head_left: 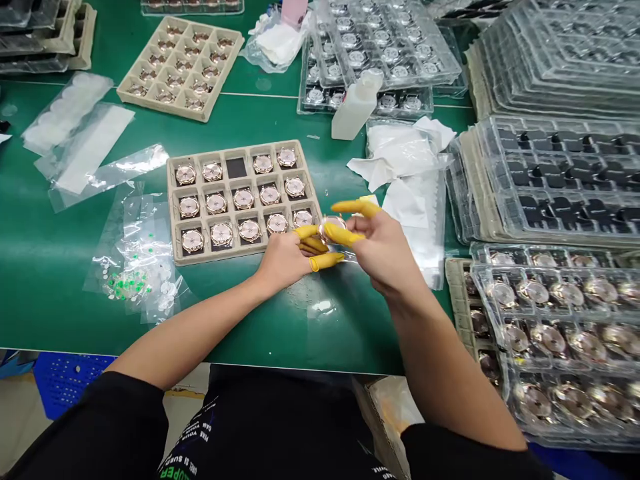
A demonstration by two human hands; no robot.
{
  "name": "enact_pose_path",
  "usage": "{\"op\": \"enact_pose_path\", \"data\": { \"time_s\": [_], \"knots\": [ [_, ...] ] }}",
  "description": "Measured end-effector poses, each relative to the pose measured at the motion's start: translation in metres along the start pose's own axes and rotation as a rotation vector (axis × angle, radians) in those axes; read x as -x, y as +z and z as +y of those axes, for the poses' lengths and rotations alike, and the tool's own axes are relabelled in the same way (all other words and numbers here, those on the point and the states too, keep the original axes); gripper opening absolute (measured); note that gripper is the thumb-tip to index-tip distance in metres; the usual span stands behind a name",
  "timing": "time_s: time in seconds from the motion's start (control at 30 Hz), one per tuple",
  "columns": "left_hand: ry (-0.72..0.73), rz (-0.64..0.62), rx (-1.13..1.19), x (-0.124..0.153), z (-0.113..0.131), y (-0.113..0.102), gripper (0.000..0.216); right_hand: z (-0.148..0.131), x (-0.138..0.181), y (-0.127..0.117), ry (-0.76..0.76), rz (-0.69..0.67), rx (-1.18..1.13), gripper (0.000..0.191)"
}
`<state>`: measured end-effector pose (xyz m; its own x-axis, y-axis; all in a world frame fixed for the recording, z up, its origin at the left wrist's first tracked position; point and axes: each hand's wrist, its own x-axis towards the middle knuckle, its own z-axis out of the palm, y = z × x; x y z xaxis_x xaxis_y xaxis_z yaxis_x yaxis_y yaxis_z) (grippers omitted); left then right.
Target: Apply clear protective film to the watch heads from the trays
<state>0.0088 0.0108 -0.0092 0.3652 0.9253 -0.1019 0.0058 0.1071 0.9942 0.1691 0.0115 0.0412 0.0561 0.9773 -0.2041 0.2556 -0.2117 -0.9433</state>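
Note:
Both my hands wear yellow finger cots and meet over the green table (45, 267). Between them is a round rose-gold watch case (332, 227). My left hand (287, 259) pinches it from the left, my right hand (383, 250) from the right, with the index finger raised. Just behind my left hand lies a beige tray (236, 197) whose compartments hold watch cases; one cell in its top row is empty. A thin clear film (345, 257) seems to hang under the watch case.
A white squeeze bottle (356, 105) and white wipes (405, 160) lie behind my right hand. Stacks of clear blister trays (555, 180) with watch cases fill the right side. Plastic bags and sticker sheets (135, 267) lie on the left. A second beige tray (181, 65) sits at the back.

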Motion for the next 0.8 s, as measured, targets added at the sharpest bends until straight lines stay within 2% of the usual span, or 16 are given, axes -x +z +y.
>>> {"op": "enact_pose_path", "data": {
  "time_s": [0.07, 0.17, 0.4, 0.57, 0.6, 0.63, 0.73, 0.77, 0.8],
  "knots": [
    [-0.008, -0.006, 0.030, 0.000, -0.002, 0.001, 0.064, 0.011, 0.013, -0.014, 0.138, -0.059, -0.085, 0.059],
    [0.027, -0.018, -0.031, 0.001, -0.001, 0.000, 0.065, 0.020, 0.015, -0.021, 0.226, -0.136, -0.146, 0.072],
    [0.085, -0.022, -0.156, 0.004, 0.005, -0.005, 0.056, 0.021, 0.013, -0.023, 0.223, -0.259, -0.180, 0.077],
    [0.083, -0.019, -0.152, 0.005, 0.008, -0.005, 0.050, 0.021, 0.014, -0.027, 0.183, -0.293, -0.124, 0.070],
    [0.071, -0.014, -0.144, 0.005, 0.009, -0.004, 0.050, 0.022, 0.011, -0.029, 0.159, -0.262, -0.070, 0.065],
    [0.055, -0.008, -0.132, 0.005, 0.009, -0.004, 0.050, 0.025, 0.008, -0.032, 0.121, -0.175, 0.015, 0.059],
    [0.009, 0.011, -0.101, 0.005, 0.009, -0.004, 0.053, 0.038, -0.003, -0.043, -0.045, 0.313, 0.408, 0.037],
    [-0.001, 0.016, -0.092, 0.004, 0.009, -0.004, 0.053, 0.044, -0.007, -0.046, -0.094, 0.436, 0.539, 0.031],
    [-0.009, 0.020, -0.085, 0.004, 0.009, -0.004, 0.054, 0.049, -0.009, -0.048, -0.135, 0.496, 0.641, 0.025]
  ]
}}
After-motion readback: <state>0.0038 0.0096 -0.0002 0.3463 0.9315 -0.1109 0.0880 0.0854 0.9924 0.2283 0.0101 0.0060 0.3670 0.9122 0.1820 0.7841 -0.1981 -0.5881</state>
